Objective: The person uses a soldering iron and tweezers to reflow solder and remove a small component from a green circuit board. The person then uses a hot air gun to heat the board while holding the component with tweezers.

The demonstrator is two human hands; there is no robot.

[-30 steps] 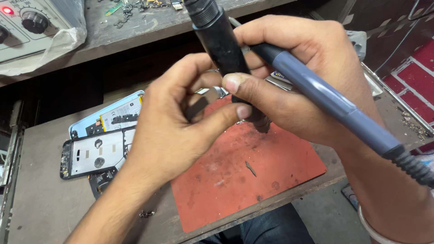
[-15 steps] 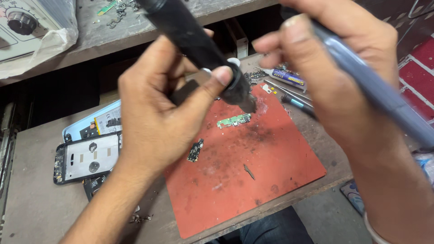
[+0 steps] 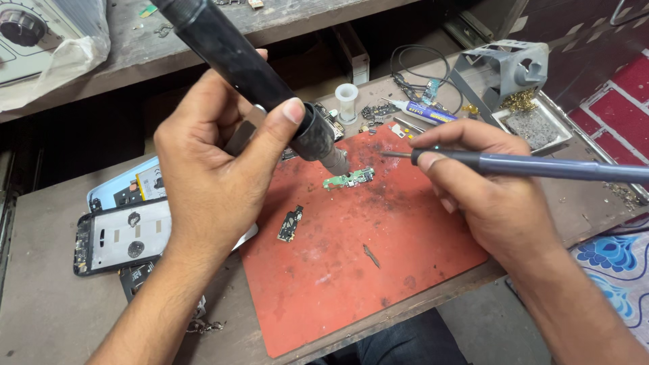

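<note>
Item one: my left hand [image 3: 209, 162], fingers wrapped tight round a black hot-air wand [image 3: 247, 64], which slants down from far left so that its metal nozzle [image 3: 333, 160] hangs just above a small green circuit board [image 3: 349, 179]. Item two: my right hand [image 3: 487, 189], pinched closed like a pen grip on a slim grey-blue soldering iron [image 3: 541, 165]; its tip [image 3: 387, 154] points left and sits just right of the nozzle, near the green board but apart from it. Item three: a red work mat [image 3: 351, 270] on the bench, bearing the green board at its far middle and a darker small board [image 3: 291, 224] nearer and to the left. Item four: an opened phone frame [image 3: 118, 236] left of the mat, partly under my left wrist. Item five: far right, a grey iron stand [image 3: 503, 64] with its tray; a white spool [image 3: 347, 101] and a glue tube [image 3: 422, 111] beyond the mat's far edge.
</note>
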